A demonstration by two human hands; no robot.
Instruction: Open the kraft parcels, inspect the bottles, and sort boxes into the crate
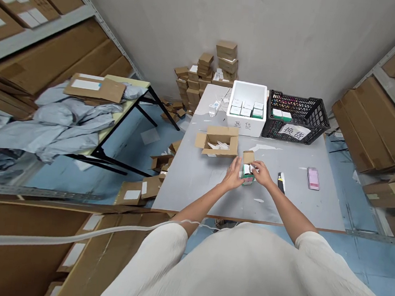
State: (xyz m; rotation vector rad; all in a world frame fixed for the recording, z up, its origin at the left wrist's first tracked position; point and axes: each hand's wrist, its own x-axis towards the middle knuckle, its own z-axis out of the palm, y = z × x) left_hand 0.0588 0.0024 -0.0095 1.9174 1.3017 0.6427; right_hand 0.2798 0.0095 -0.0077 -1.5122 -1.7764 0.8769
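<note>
We work at a grey table [193, 185]. On it lie an open cardboard box [218, 141], a white foam box [248, 107], a black crate [299, 117] — and nearer us, a small green-and-white box [248, 173], a black marker [281, 182] and a pink packet [313, 178].

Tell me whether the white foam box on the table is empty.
No, the white foam box holds several small white-and-green cartons in rows.
</note>
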